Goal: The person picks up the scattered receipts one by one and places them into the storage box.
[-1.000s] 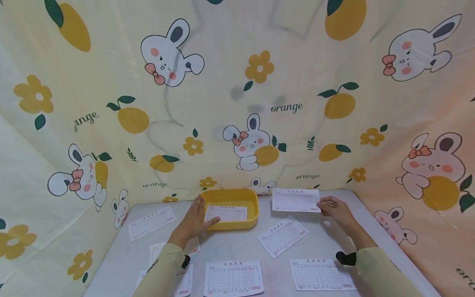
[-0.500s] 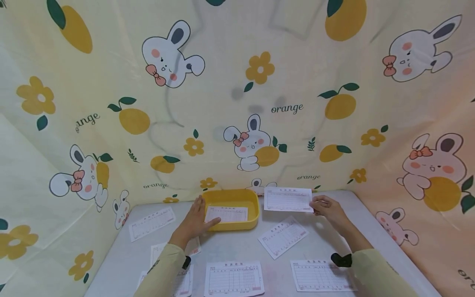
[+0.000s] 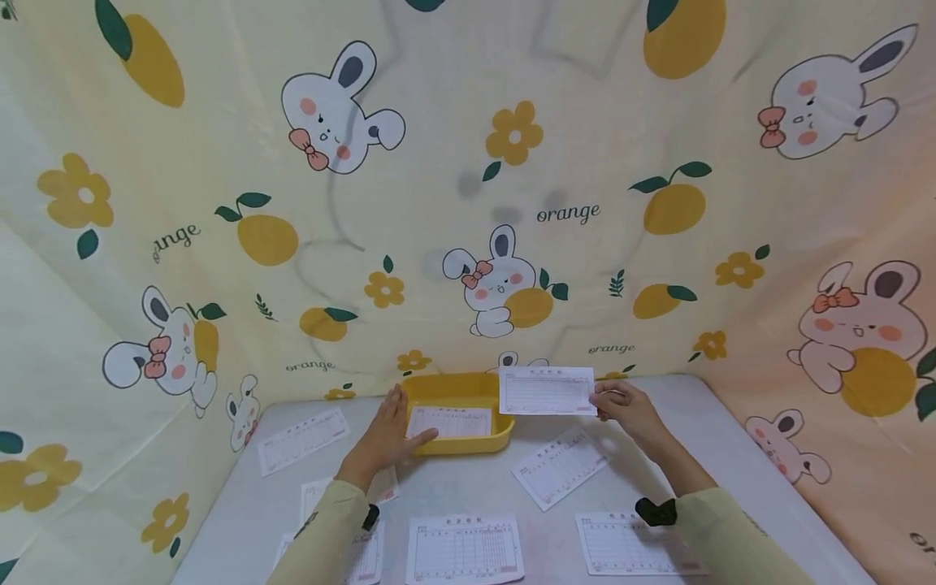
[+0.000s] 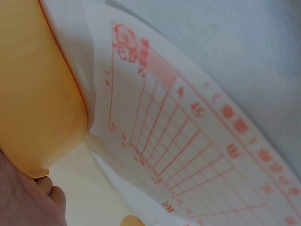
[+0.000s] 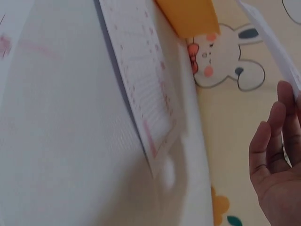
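A yellow tray (image 3: 500, 439) stands at the back middle of the table, with one printed form (image 3: 448, 422) lying flat inside it. My left hand (image 3: 386, 435) rests against the tray's left side, fingers straight and thumb along its front rim; the left wrist view shows the tray wall (image 4: 37, 94) and a form (image 4: 188, 132) close up. My right hand (image 3: 620, 404) pinches the right edge of another form (image 3: 547, 390), held in the air with its left end over the tray's right rim. In the right wrist view the fingers (image 5: 270, 150) curl under that sheet's edge (image 5: 273, 42).
Several more forms lie on the grey table: one at the back left (image 3: 301, 439), one in the middle right (image 3: 559, 467), two at the front (image 3: 464, 548) (image 3: 629, 543), and some under my left sleeve (image 3: 322, 494). Patterned cloth walls surround the table on three sides.
My right hand has carried its form leftward, from the back right of the table to over the tray's right rim. The left hand has stayed on the tray.
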Available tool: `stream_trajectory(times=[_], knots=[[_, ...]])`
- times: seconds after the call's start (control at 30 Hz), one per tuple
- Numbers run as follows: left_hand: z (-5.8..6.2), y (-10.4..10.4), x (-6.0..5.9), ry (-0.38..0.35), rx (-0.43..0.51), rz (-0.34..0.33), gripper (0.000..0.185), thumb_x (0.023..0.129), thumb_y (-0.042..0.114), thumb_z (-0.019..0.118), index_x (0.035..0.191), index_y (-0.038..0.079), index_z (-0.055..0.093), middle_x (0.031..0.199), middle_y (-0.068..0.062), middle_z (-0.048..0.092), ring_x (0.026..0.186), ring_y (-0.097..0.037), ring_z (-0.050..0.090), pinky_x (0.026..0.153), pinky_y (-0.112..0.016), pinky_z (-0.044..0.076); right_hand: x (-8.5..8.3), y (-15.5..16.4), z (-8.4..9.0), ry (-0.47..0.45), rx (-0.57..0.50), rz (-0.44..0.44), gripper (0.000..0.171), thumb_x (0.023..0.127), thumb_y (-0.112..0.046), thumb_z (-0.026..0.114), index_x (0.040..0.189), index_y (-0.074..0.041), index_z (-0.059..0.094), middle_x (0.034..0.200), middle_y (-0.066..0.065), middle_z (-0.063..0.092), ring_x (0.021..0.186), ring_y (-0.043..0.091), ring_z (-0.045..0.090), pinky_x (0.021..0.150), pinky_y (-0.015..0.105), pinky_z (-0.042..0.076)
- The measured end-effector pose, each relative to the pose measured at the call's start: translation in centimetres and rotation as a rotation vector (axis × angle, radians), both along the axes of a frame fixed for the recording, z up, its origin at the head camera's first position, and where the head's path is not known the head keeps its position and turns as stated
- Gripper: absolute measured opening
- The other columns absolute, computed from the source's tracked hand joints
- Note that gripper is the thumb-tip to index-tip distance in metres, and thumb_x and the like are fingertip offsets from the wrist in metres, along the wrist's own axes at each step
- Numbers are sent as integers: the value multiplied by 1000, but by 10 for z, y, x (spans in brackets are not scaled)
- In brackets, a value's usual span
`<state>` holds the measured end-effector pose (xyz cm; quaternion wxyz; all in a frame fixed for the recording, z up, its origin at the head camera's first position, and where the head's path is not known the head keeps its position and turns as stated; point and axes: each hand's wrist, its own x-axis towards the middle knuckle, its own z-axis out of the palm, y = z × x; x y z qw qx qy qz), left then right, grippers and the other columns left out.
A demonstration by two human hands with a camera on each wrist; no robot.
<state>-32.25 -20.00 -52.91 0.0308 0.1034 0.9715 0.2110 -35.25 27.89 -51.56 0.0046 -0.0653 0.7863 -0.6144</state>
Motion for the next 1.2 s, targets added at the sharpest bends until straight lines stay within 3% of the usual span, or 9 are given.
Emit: stream_trajectory(times=[0.33, 0.63, 0.83, 1.2], knots=[[-3, 3, -1, -1, 8, 15, 115, 100, 72, 58, 169, -6, 7, 179, -20, -6, 166, -40, 0, 133, -57, 14, -3, -27, 4, -2, 34, -12, 33, 105, -19, 73, 128, 3, 63, 98, 6, 77, 87, 24, 69, 79, 28, 59], [-2, 3, -4, -11, 0, 26, 117, 99, 74, 58, 170, -3, 5, 180, -18, -8, 166, -39, 0, 133, -57, 14, -8, -51, 0, -5, 26, 16, 27, 104, -17, 74, 122, 1, 65, 91, 7, 77, 88, 33, 70, 81, 35, 60], [-1, 3, -5, -16, 2, 20, 117, 99, 74, 58, 170, -3, 5, 180, -19, -6, 166, -40, 1, 133, -57, 14, -13, -66, -4, -28, -8, 31, 22, 101, -12, 76, 117, 0, 67, 90, 7, 78, 82, 27, 71, 78, 35, 61], [-3, 2, -4, -14, 2, 35, 116, 99, 73, 59, 170, -2, 7, 180, -17, -6, 166, -40, 2, 132, -57, 15, -13, -98, -6, -20, 79, 35, 14, 101, -12, 76, 111, -5, 69, 84, 6, 75, 76, 21, 65, 63, 27, 52]])
